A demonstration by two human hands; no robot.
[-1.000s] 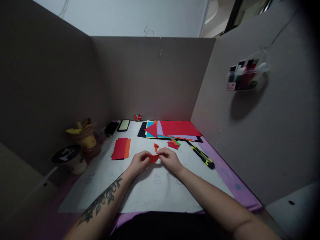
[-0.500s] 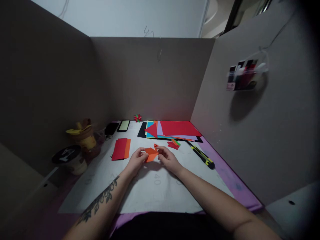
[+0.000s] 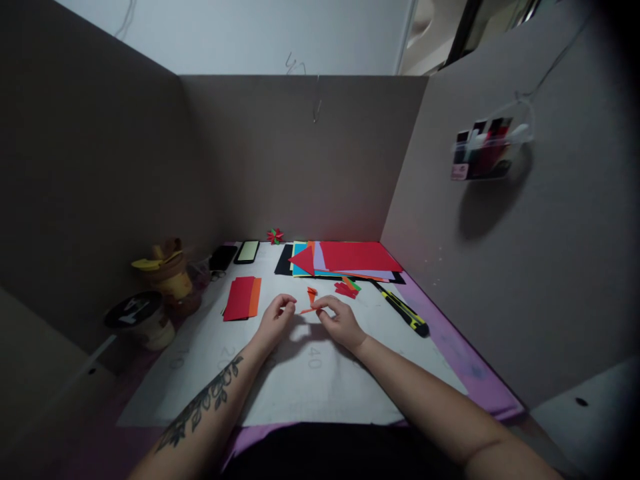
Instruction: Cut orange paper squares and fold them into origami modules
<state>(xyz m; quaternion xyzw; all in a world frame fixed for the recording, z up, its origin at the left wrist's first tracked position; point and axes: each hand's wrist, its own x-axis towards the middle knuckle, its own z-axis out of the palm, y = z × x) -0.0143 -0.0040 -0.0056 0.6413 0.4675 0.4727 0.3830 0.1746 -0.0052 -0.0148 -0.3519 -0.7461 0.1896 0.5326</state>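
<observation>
An orange paper piece (image 3: 309,311), seen nearly edge-on, is pinched between the fingers of my right hand (image 3: 339,321). My left hand (image 3: 278,316) is just left of it, thumb and fingertips pressed together; whether anything is between them is too small to make out. A small folded orange piece (image 3: 312,293) lies on the white sheet just beyond my fingers. Red folded pieces (image 3: 346,289) and a green and orange piece (image 3: 352,284) lie to its right. Left of my left hand is a stack of red and orange paper strips (image 3: 242,298).
Large coloured sheets (image 3: 355,257) lie at the back, with a yellow-black cutter (image 3: 407,313) at the right. Two phones (image 3: 247,252) and a red-green paper star (image 3: 275,236) are at the back left. A lidded tub (image 3: 143,320) and yellow container (image 3: 173,280) stand left.
The orange paper, earlier held flat between both hands, has turned nearly edge-on in my right hand. My left hand has come away from its left side.
</observation>
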